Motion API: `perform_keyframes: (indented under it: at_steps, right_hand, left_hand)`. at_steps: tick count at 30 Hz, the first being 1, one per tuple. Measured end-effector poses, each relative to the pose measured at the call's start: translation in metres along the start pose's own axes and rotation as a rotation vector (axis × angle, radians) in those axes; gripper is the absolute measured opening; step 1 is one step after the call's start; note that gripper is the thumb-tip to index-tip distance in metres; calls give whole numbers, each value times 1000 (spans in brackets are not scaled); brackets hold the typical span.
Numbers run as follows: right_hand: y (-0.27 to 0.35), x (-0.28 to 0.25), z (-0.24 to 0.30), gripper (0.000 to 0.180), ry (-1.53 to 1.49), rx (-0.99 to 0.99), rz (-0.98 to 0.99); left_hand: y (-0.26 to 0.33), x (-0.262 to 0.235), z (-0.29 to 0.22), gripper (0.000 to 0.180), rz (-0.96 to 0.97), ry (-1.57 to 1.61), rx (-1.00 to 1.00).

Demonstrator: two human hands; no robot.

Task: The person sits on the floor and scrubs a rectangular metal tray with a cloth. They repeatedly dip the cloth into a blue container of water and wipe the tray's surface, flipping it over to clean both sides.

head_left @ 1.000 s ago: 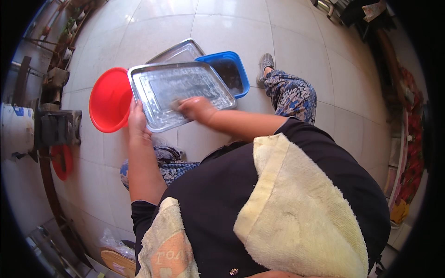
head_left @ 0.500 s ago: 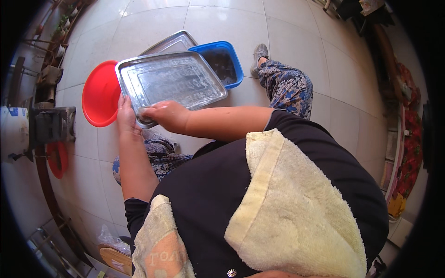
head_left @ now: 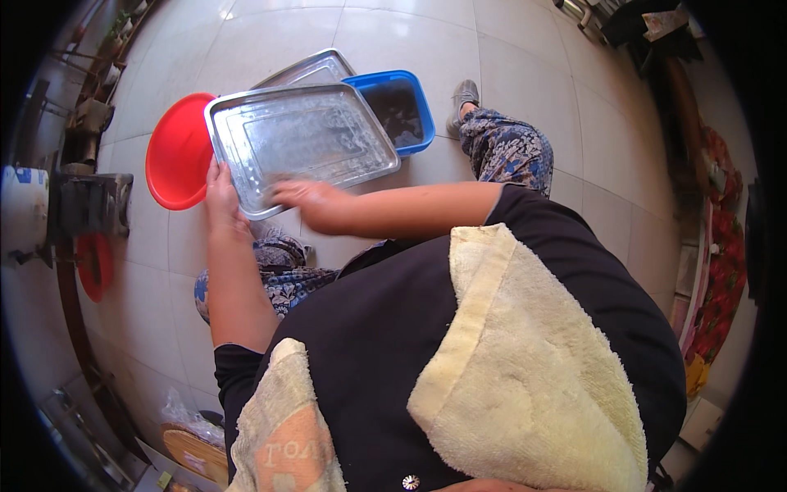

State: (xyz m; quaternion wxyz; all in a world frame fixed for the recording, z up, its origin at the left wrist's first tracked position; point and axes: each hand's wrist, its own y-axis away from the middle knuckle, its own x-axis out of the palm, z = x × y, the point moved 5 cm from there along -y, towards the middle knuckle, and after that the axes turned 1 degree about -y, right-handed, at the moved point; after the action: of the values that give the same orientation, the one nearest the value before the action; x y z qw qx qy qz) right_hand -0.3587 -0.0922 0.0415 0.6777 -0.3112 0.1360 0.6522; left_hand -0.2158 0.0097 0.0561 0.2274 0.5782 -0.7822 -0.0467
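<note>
1. The metal tray (head_left: pixel 328 131) is at the view's 11 o'clock, its shiny surface streaked with whitish marks.
2. The left hand (head_left: pixel 221 201) pinches its rim at the tray's 8 o'clock.
3. The right hand (head_left: pixel 316 203), at the tray's 6 o'clock, is blurred; I cannot tell whether its fingers close on anything.
4. Around the tray: red basin (head_left: pixel 176 160) at 9, second tray (head_left: pixel 307 72) at 12, blue tub (head_left: pixel 427 123) at 2.
5. Pale tiled floor (head_left: pixel 516 70) spreads below; red floral cloth (head_left: pixel 725 279) shows at the view's 3.

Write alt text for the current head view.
A person's left hand holds a metal tray by its left edge; the blurred right hand is over its near side. Around it: red basin, blue tub, second tray.
</note>
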Motion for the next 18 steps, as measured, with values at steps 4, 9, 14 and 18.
perform_keyframes:
  at_steps: [4, 9, 14, 18]
  right_hand:
    - [-1, -14, 36, 52, 15, -70, 67]
    - [89, -78, -95, 47, 260, 293, 158]
    - [81, -73, -94, 54, 228, 564, 241]
    - [-16, -19, 30, 58, -98, 157, 255]
  left_hand:
    - [-6, -9, 13, 39, 20, 14, 27]
    - [1, 2, 5, 37, -35, 34, -26]
    - [-5, 1, 8, 35, -65, 47, -21]
    - [-26, -18, 39, 33, -32, -53, -28]
